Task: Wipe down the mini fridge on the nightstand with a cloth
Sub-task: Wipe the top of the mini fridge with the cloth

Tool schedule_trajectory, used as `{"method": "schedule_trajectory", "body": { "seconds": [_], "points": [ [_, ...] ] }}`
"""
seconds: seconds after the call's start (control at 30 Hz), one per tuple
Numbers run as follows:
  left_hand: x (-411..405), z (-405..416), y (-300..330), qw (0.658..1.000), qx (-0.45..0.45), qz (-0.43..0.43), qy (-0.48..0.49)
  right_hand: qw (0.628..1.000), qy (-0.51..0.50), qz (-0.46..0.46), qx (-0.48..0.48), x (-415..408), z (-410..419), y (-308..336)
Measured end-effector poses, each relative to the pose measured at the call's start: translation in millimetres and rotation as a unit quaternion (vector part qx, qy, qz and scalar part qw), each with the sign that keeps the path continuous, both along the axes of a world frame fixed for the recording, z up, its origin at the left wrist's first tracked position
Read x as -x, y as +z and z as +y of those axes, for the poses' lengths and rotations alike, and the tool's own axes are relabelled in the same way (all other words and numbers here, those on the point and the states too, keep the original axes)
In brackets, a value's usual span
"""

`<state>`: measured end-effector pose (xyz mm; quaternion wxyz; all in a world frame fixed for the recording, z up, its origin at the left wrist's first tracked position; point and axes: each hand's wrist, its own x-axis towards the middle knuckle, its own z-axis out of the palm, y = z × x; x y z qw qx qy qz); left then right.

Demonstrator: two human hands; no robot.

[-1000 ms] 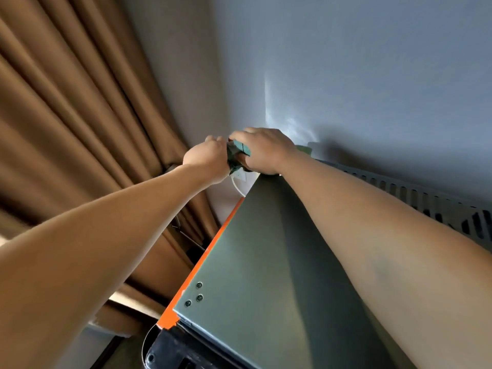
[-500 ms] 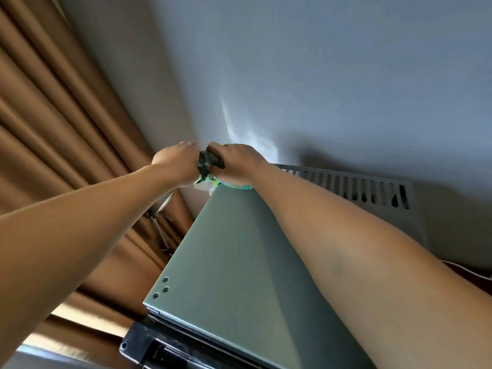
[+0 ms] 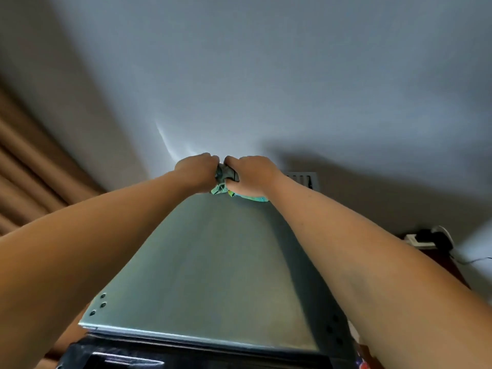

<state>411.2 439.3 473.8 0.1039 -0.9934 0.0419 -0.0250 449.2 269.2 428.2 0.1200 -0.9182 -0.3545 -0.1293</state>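
No words, brand names, numbers or signs can be read anywhere: the grey top of the mini fridge (image 3: 213, 275) is plain, and the print on the cloth (image 3: 222, 188) is too small and bunched to make out.

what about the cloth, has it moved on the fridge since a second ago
Yes, rightward: the cloth went from the rear left corner of the fridge top toward the middle of its back edge.
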Motion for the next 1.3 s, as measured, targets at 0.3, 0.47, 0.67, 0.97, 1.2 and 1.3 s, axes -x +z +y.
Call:
{"method": "schedule_trajectory", "body": {
  "seconds": [0.3,0.47,0.67,0.97,1.2,1.3],
  "points": [
    [-17.4,-112.3,-11.4,0.996,0.026,-0.005,-0.08,0.996,-0.091,0.012,0.013,9.4,-111.7,-0.6],
    [-18.6,-120.8,-9.0,0.995,0.021,-0.009,-0.096,0.994,-0.106,0.026,0.002,16.9,-117.3,1.2],
    [0.8,-117.2,-11.8,0.992,0.026,-0.006,-0.12,0.991,-0.131,0.035,-0.001,40.9,-118.7,5.0],
    [70.1,-125.1,-6.3,0.983,0.017,0.004,-0.185,0.976,-0.215,0.031,0.001,137.5,-122.2,6.1],
    [159.3,-111.2,-6.0,0.973,0.018,0.018,-0.23,0.964,-0.264,0.033,0.011,240.5,-109.7,3.5],
    [198.2,-99.3,-10.1,0.97,0.045,0.033,-0.236,0.96,-0.279,0.031,0.011,284.1,-96.3,0.8]
  ]
}}
